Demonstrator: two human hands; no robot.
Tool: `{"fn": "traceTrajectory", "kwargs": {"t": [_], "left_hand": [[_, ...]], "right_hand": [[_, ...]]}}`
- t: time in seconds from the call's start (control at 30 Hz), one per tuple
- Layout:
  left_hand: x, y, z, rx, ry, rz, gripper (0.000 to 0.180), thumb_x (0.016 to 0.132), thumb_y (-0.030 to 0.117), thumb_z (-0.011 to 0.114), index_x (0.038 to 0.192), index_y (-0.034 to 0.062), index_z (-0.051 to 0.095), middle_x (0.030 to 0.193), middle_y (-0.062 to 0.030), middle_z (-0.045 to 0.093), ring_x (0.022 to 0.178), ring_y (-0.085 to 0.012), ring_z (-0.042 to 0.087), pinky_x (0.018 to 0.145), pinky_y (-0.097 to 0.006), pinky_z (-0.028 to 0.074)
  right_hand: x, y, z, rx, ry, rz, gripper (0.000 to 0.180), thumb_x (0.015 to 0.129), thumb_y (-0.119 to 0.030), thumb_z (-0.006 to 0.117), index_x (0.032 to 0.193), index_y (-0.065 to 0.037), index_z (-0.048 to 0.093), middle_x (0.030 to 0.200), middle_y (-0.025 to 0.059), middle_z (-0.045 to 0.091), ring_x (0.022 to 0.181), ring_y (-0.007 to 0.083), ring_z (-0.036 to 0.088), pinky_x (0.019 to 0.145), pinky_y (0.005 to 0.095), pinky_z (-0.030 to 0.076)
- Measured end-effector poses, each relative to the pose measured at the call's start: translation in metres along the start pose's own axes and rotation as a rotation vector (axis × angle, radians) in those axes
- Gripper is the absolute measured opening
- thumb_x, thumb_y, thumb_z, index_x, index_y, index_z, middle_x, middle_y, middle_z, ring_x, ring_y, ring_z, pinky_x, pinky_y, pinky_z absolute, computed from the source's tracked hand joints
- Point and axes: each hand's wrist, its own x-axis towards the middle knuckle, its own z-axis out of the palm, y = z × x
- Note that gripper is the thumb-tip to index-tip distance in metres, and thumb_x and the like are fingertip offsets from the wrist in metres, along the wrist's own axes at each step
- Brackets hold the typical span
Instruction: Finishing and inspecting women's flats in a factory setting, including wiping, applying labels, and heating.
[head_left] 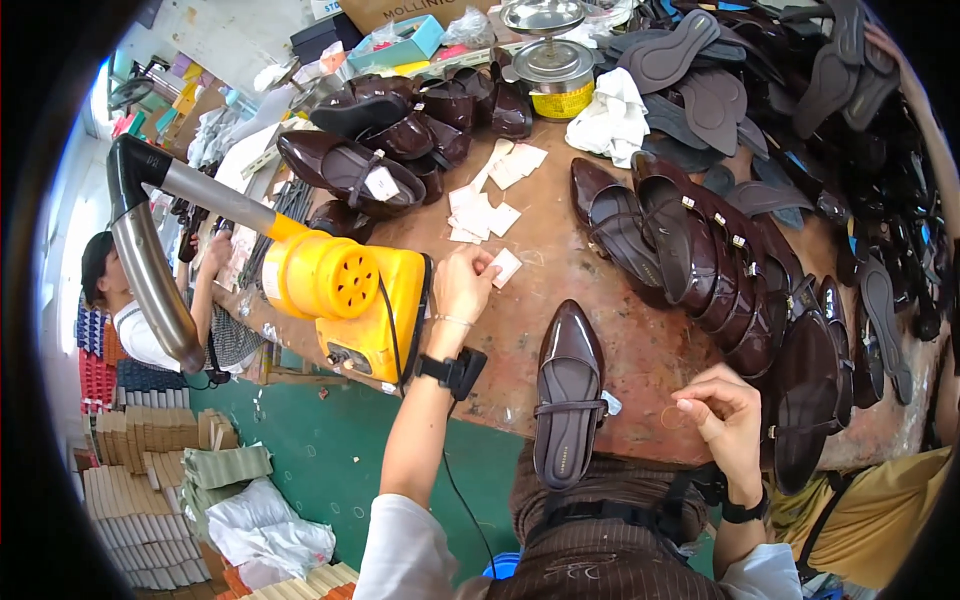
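In front of me on the table's near edge lies a dark brown patent shoe (pixel 568 345) with a pointed toe and a thin strap. A small whitish tag (pixel 611 403) sits at its strap's right end. My left hand (pixel 465 285) is closed, pinching a small white paper tag (pixel 507 267) by its edge, beside a loose pile of similar tags (pixel 478 216). To the right of the shoe, my right hand (pixel 725 412) is closed with thumb and finger pressed together on a thin yellowish loop (pixel 672 417), perhaps a band or string.
A yellow blower machine (pixel 372 310) with a metal pipe stands left of my left arm. Several patent shoes are stacked at right (pixel 700 255) and back left (pixel 365 180). Grey insoles (pixel 680 60), a white cloth (pixel 612 115) and a metal tin (pixel 553 70) lie behind. A person (pixel 150 310) works at left.
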Motion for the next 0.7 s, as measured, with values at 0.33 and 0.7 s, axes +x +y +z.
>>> {"fn": "traceTrajectory", "kwargs": {"t": [0.33,0.7], "left_hand": [[-0.124,0.090,-0.048,-1.548,-0.113,-0.383,0.033,0.086,-0.012,0.058,0.114,0.0024,0.048,0.105,-0.0138,0.065,0.091,-0.0220,0.067,0.082,-0.035,0.058],[-0.179,0.137,-0.053,-1.484,0.046,-0.287,0.016,0.085,-0.008,0.065,0.090,0.0001,0.051,0.096,-0.0168,0.068,0.094,-0.0260,0.070,0.084,-0.037,0.059]], "right_hand": [[0.002,-0.026,0.058,0.241,-0.024,0.054,0.003,0.087,0.001,0.067,0.088,0.004,0.067,0.080,0.0069,0.072,0.072,0.0077,0.066,0.065,0.0209,0.052],[-0.009,-0.025,0.083,0.123,-0.041,0.035,0.011,0.086,-0.005,0.070,0.082,0.002,0.063,0.066,0.0050,0.068,0.058,0.0021,0.058,0.052,0.0202,0.046]]}}
